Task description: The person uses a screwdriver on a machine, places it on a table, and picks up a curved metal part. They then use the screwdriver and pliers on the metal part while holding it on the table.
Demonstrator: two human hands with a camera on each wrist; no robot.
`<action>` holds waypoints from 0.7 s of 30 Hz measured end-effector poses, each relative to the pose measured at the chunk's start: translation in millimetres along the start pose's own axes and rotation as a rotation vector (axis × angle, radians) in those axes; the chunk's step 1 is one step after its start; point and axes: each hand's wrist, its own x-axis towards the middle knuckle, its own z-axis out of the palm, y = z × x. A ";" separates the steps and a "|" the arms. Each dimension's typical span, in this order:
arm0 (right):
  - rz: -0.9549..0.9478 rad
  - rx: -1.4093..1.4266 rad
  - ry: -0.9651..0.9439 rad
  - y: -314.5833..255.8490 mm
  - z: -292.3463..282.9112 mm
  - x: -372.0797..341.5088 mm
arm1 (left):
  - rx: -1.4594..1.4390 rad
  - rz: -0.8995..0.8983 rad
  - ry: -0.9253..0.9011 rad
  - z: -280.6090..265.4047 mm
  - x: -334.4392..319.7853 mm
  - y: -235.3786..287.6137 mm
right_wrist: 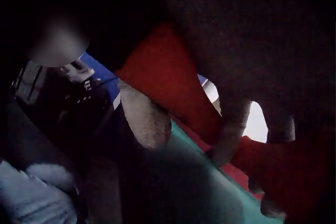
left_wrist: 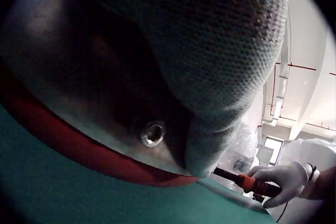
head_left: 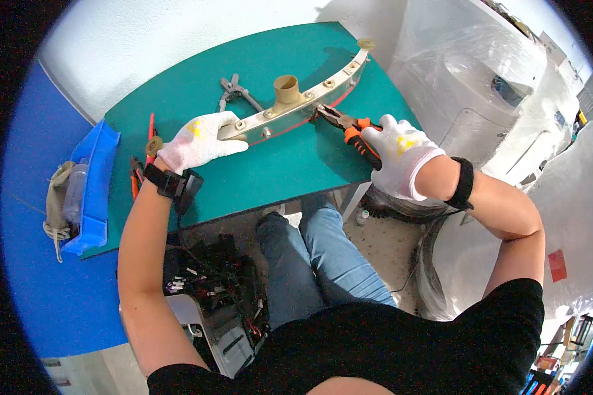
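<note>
A long curved metal bar (head_left: 333, 82) lies across the green table, with a red strip along its lower edge and a tan round collar (head_left: 286, 92) standing on it. My gloved left hand (head_left: 201, 141) grips the bar near its left end. In the left wrist view, a hollow metal stud (left_wrist: 152, 133) sticks out of the bar's side beside the glove (left_wrist: 220, 50). My gloved right hand (head_left: 402, 151) holds combination pliers (head_left: 352, 130) by their orange and black handles. Their nose is at the bar's front side, right of the collar. The right wrist view is dark, showing an orange handle (right_wrist: 168, 71).
Behind the bar lies a grey plier-like tool (head_left: 237, 92). Red-handled tools (head_left: 136, 174) lie by my left wrist. A blue bin (head_left: 95, 197) stands at the table's left. Plastic-wrapped white equipment (head_left: 494, 99) is close on the right, and tangled wiring (head_left: 227, 283) sits below the table.
</note>
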 end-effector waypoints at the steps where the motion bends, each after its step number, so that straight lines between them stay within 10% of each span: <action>1: 0.001 -0.001 0.000 0.1 3.8 0.1 | -0.001 0.001 0.001 -0.2 -0.4 1.0; 13: -0.034 -0.598 0.430 6.3 30.6 3.2 | 0.017 -0.017 0.001 -1.3 -2.7 3.0; 21: 0.023 -0.029 0.134 15.6 22.6 -2.4 | 0.027 -0.007 0.025 0.9 -1.7 0.1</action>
